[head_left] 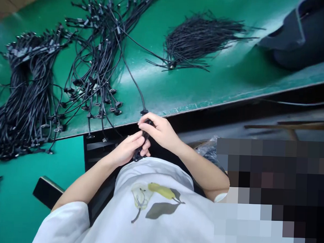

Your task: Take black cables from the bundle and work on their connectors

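Observation:
My left hand (131, 146) is closed round the lower part of a folded black cable (137, 155), just in front of my shirt. Above it, my right hand (159, 130) pinches the upper part of the same bundle, near a dark connector (144, 112). One length of black cable (132, 76) runs from there up across the green table (152, 89) towards a loose heap of cables (100, 62). What lies under my fingers is partly hidden.
A dense pile of cables (30, 81) lies at the left, some hanging over the table edge. Short black ties or wires (204, 36) are heaped at the back. A dark bin-like container (308, 38) stands far right; a phone-like dark object (48, 191) lies lower left.

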`<state>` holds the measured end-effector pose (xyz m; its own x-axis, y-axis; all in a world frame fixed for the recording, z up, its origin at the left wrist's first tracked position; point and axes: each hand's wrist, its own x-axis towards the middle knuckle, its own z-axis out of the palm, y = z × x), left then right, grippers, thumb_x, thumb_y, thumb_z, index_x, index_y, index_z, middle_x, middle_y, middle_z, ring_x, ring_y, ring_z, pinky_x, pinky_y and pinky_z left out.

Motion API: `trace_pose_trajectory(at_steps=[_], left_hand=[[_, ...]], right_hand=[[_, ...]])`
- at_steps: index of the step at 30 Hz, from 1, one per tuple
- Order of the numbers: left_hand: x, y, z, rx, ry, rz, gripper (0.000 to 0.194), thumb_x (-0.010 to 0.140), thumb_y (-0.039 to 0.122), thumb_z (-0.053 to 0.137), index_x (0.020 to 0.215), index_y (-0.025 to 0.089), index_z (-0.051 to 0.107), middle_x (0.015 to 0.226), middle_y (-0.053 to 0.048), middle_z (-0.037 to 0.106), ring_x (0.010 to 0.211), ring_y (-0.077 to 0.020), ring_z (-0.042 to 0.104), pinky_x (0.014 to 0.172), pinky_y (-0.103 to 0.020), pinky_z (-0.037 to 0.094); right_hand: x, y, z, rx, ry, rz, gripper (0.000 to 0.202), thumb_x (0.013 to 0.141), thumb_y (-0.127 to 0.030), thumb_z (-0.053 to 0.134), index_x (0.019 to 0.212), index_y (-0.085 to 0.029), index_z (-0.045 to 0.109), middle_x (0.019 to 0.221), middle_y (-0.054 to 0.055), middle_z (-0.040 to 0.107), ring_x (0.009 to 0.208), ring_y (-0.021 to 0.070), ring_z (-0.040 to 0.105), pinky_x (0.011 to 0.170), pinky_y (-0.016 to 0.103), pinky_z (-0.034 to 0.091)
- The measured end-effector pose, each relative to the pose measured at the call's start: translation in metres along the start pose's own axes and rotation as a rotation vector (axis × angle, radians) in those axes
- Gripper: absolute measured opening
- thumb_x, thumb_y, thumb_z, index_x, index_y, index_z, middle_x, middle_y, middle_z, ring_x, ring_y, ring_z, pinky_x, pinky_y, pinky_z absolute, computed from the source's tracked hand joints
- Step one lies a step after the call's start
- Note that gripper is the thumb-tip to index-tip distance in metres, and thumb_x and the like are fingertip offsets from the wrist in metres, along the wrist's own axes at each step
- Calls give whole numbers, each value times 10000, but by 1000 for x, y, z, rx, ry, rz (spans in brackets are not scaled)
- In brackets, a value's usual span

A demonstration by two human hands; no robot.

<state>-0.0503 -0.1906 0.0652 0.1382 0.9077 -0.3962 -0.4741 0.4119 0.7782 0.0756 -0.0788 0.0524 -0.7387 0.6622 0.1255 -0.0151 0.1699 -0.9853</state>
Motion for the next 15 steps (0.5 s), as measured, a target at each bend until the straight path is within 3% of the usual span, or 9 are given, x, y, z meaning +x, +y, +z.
trace_pose_trajectory(at_steps=[4,6,8,10,12,15], left_hand=[[1,-7,-5,109,-86,-21,326,890,390,630,1102,147,584,725,28,537,707,-116,593,969,-364,438],[-1,-10,-6,193,-68,-15,289,918,426,573,1037,163,564,662,47,514,655,-115,577,922,-359,459],[-4,-14,-6,370,32,-19,286,962,459,462,934,184,536,570,69,453,536,-109,503,725,-302,495],[-7,-18,-9,721,143,-8,320,987,450,385,865,194,532,514,66,441,488,-121,481,581,-257,451],[-8,-25,-16,1085,147,73,320,994,421,370,847,201,551,544,38,519,495,-136,525,530,-250,427],[-3,-34,-29,1494,106,394,264,970,416,442,904,224,610,710,-13,660,599,-172,636,550,-261,479]], right_hand=[[4,8,-6,23,165,-13,105,909,-253,550,857,-171,589,821,-9,617,744,107,566,718,226,430],[2,11,-14,-24,176,-68,106,916,-241,554,850,-167,592,804,-8,611,743,108,565,721,230,429],[-2,10,-24,-179,117,-178,165,932,-271,553,817,-161,595,802,9,613,760,120,563,739,249,429],[-9,6,-31,-446,-20,-313,267,935,-367,556,779,-155,595,851,47,635,826,154,572,782,292,429],[-17,1,-32,-735,-252,-372,357,933,-473,527,804,-148,605,884,78,655,852,190,587,780,331,433],[-24,-3,-30,-930,-590,-248,394,979,-479,420,928,-140,613,851,67,675,750,183,613,647,310,428]])
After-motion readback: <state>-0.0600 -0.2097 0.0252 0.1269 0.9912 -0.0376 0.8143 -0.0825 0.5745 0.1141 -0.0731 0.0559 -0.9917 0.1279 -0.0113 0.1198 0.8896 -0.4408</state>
